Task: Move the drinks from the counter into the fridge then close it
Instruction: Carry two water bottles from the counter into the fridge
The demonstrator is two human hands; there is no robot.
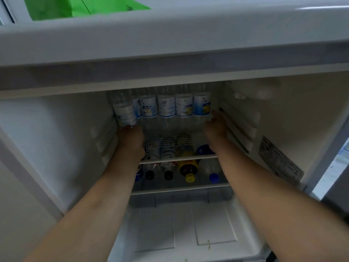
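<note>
Both arms are reached into the open fridge (264,114).

Head view: a clear bottle (124,112) is held from below by the left hand (130,137) at the left end of the upper-shelf bottle row (175,105); the right hand (217,125) is extended with straight fingers beside the rightmost bottle, contact unclear.

The left hand (130,137) is hiding its fingers behind a bottle (124,112), so its hold is staying unclear. Bottle labels are blurring past reading. The green sheet (75,6) is running off the top edge.
</note>
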